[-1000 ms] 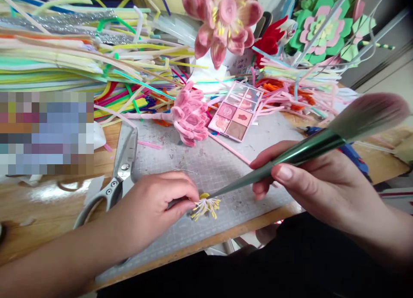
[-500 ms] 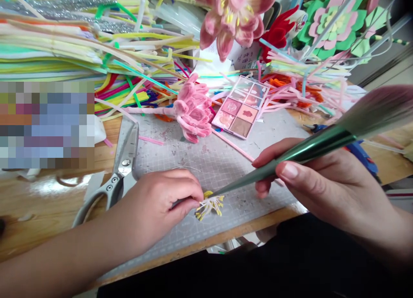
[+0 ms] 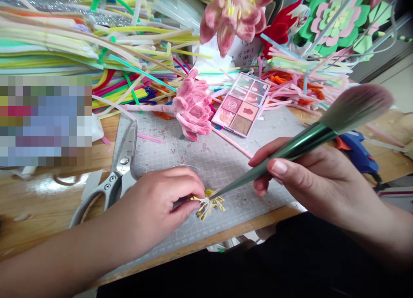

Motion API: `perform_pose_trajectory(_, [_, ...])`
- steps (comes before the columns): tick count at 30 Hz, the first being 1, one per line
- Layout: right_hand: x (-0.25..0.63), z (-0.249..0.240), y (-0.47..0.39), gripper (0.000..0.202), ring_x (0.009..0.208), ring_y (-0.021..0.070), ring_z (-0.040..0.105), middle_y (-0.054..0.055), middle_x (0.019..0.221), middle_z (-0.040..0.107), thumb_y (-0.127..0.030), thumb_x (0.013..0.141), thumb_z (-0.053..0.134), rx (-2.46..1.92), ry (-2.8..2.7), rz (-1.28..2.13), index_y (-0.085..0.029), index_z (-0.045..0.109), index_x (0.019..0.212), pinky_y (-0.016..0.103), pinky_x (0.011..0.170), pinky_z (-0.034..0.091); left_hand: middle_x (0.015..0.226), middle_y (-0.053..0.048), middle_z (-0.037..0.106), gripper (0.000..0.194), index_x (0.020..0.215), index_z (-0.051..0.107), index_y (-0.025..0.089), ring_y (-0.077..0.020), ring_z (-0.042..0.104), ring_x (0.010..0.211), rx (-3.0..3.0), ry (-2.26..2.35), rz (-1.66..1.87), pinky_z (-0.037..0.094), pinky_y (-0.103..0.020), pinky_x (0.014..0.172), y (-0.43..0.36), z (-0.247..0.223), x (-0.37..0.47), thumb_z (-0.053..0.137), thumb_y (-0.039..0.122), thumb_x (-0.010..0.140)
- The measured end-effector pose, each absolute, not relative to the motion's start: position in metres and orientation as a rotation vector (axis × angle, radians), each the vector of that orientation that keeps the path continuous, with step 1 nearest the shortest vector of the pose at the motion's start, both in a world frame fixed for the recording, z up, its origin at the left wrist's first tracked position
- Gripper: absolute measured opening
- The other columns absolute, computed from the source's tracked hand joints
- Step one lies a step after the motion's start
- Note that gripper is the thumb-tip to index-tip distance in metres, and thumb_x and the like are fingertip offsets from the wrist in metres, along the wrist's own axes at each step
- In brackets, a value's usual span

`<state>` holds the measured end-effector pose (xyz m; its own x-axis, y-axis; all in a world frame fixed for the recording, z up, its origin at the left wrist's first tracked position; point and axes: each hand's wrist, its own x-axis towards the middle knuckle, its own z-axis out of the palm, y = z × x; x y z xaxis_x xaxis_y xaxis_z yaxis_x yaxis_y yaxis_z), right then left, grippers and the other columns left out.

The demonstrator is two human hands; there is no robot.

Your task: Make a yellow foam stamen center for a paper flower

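Between the thumb and finger of my left hand (image 3: 167, 203) is pinched a small bunch of white-stemmed flower stamens (image 3: 209, 205) with yellow tips, splayed to the right. My right hand (image 3: 300, 177) grips a green-handled makeup brush (image 3: 290, 147), its bristles pointing up and right. The thin end of the handle reaches in among the stamens. Beneath both hands lies a grey cutting mat (image 3: 161, 160). Just beyond them, a pink pipe-cleaner flower (image 3: 195, 106) rests on its side next to an eyeshadow palette (image 3: 241, 104).
Grey-handled scissors (image 3: 121, 169) lie open left of my left hand. Heaped pipe cleaners (image 3: 64, 44) fill the back left. A larger pink flower (image 3: 235, 14) stands at the back, with a green and pink paper flower (image 3: 335, 18) to its right. Behind my right hand sits a blue glue gun (image 3: 358, 152).
The brush has shifted slightly left and its bristle end has swung left, still touching the stamens with its tip. Some stamens are now spread toward my left fingers. The view has moved a little.
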<state>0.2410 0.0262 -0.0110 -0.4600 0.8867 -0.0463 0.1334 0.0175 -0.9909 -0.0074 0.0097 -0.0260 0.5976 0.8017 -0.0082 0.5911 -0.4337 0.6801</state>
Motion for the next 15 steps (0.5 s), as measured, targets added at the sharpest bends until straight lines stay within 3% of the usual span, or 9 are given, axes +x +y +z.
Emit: perform_pose_trajectory(15, [0.2396, -0.0187, 0.0275, 0.017, 0.06, 0.0149, 0.062, 0.002, 0.065, 0.065, -0.033, 0.086, 0.061, -1.044, -1.364, 1.621, -0.018, 0.067, 0.092, 0.026, 0.057, 0.051, 0.092, 0.0, 0.062, 0.027, 0.078, 0.062, 0.017, -0.0081, 0.06, 0.079, 2.311, 1.091, 0.524, 0.042, -0.017, 0.068, 0.0064, -0.0288, -0.0079, 0.045, -0.004, 0.078])
